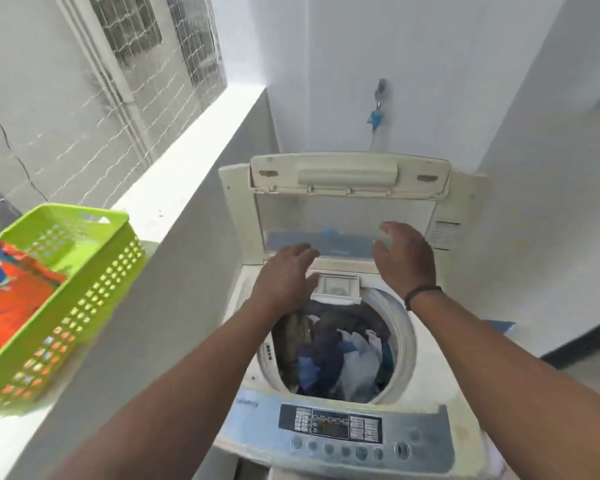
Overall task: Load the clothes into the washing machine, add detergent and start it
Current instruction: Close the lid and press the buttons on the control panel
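The washing machine (440, 344) is showing off-white, yellowed plastic with a dull, smooth finish; its control panel (336, 433) is looking glossier, grey-blue. The clothes (336, 355) in the drum are lying as soft, crumpled cloth. The basket (73, 299) is gleaming as smooth lime-green perforated plastic. The ledge (174, 199) is appearing as matt white painted plaster.

White plastered walls (413, 64) enclose a narrow corner. Left: a low white parapet ledge (174, 188), sunlit on top, grey on its inner face. Beyond it, a tiled neighbouring facade with barred windows (129, 26). Back wall: a tap (381, 90) with blue hose fitting. Far right: pale floor (589, 372) with dark skirting. Daylight enters from the left.
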